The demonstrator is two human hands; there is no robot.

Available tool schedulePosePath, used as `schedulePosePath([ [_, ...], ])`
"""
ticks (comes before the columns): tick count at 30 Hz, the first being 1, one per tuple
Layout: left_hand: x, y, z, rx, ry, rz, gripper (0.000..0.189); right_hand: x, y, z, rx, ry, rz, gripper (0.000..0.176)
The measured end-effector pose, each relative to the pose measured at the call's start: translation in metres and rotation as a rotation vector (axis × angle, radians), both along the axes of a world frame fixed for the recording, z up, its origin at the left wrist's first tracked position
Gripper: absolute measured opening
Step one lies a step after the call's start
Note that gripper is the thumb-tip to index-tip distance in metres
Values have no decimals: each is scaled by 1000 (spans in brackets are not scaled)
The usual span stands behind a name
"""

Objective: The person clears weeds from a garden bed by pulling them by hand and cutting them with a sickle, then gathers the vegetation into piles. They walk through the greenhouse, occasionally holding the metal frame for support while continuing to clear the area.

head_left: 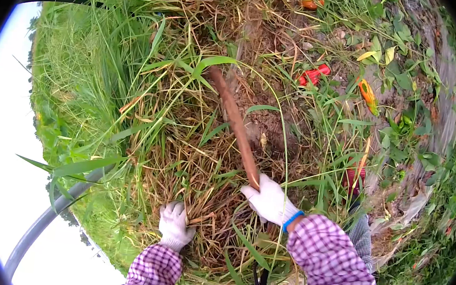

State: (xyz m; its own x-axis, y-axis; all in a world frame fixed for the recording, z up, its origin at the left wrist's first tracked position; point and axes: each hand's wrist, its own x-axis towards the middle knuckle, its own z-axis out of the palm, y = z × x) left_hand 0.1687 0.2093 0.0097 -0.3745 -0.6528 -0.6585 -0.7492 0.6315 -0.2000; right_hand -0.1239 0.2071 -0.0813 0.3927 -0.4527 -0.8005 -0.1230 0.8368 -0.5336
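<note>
My right hand [271, 200], in a white glove with a blue cuff, is wrapped round a brown wooden handle [236, 122]. The handle slants up and left, and its far end disappears among grass, so whatever head it has is hidden. Lower left, my left hand [174, 225], also gloved in white, is closed on dry grass [204, 217], with straw-coloured stalks showing between thumb and fingers. Bare brown soil [273, 127] lies to the right of the handle. Long green blades [160, 108] cross in front of it.
A red pepper [314, 75] and an orange-green pepper [368, 96] lie on the ground at the right, near plastic sheeting [443, 103]. A grey pipe [56, 214] curves up at the left. Below the peppers are a red boot [354, 179] and a checked trouser leg [360, 238].
</note>
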Motion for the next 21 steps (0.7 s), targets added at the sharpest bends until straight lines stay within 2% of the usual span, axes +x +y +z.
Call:
schedulePosePath([
  [2,-2,-1,3,10,-2,5,71,19,11,-20,-45,-42,139,44],
  [4,1,-1,6,24,4,17,71,4,47,-9,27,-3,274,45],
  [6,3,0,7,35,55,15,69,-14,85,-3,-43,37,275,44],
  [9,1,-1,10,65,9,29,66,2,74,26,-178,48,400,45],
  [10,-1,-2,11,81,7,38,66,5,78,28,-84,74,293,45],
  [12,5,-2,8,89,-7,40,64,6,79,25,-90,99,299,44],
  [14,6,0,2,36,132,59,65,11,67,16,-130,111,319,42],
  [15,4,2,-4,3,153,53,66,11,41,16,22,63,333,41],
  [16,1,3,-8,6,153,84,66,22,39,-4,-7,39,270,40],
  [18,-13,2,-3,-17,177,98,66,24,-1,-10,159,-106,253,35],
  [20,-14,-1,-2,-22,197,134,64,25,-10,-10,177,-81,284,33],
  [21,-12,-3,0,-8,205,119,63,21,5,-2,204,-130,192,32],
])
